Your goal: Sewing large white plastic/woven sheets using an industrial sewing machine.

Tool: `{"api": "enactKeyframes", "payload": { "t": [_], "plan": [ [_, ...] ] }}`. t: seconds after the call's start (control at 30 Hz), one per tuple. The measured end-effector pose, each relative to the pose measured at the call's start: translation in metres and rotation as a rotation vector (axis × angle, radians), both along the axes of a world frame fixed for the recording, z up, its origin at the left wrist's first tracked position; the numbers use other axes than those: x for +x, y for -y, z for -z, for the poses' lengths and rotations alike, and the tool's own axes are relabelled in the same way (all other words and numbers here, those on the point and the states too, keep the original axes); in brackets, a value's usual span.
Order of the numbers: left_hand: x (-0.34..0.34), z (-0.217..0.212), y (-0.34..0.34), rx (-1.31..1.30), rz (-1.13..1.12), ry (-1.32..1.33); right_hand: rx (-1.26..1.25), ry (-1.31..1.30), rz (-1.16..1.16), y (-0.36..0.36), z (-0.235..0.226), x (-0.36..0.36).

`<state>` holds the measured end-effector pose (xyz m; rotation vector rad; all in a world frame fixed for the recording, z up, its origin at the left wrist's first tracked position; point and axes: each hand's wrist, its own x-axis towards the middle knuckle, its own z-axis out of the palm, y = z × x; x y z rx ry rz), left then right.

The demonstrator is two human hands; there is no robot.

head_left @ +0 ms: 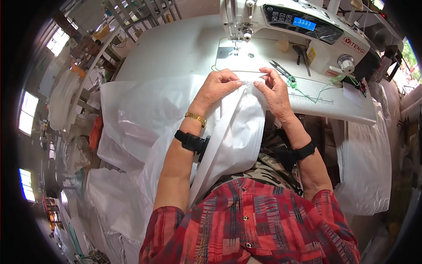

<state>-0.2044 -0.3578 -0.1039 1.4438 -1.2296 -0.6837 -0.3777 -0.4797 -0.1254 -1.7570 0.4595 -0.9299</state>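
The left hand (220, 87) and right hand (275, 91) pinched the edge of a glossy white plastic sheet (237, 141), which draped below them. Uneven pulling could have skewed it; tangled green thread (292, 82) beside the right hand could have snagged.

Sewing machine (323, 49) on the far side of the counter (171, 48). Snips (283, 69) on the counter, beside the right hand (277, 92). Sheet (145, 108) over the near edge, extending left. Further sheeting (367, 163) below the counter's right end.
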Motion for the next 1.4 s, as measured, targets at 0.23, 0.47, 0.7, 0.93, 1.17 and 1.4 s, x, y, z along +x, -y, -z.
{"api": "enactKeyframes", "payload": {
  "t": [0.23,0.47,0.7,0.93,1.17,1.4],
  "plan": [
    [-0.018,-0.03,-0.01,-0.09,0.07,-0.06,0.168,0.084,-0.051,-0.02,-0.014,-0.002],
    [-0.029,-0.04,-0.02,-0.088,0.018,-0.071,0.443,0.292,-0.196,-0.041,-0.032,-0.006],
    [-0.04,-0.052,-0.029,-0.061,-0.039,-0.047,0.293,0.185,-0.194,-0.043,-0.033,-0.012],
    [-0.042,-0.056,-0.034,-0.064,-0.061,-0.064,0.171,0.148,-0.17,-0.056,-0.043,-0.016],
    [-0.038,-0.052,-0.031,-0.068,-0.054,0.014,-0.155,0.011,-0.072,-0.056,-0.059,-0.022],
    [-0.037,-0.047,-0.034,-0.114,-0.053,0.023,-0.219,-0.091,-0.057,-0.058,-0.056,-0.017]
  ]
}}
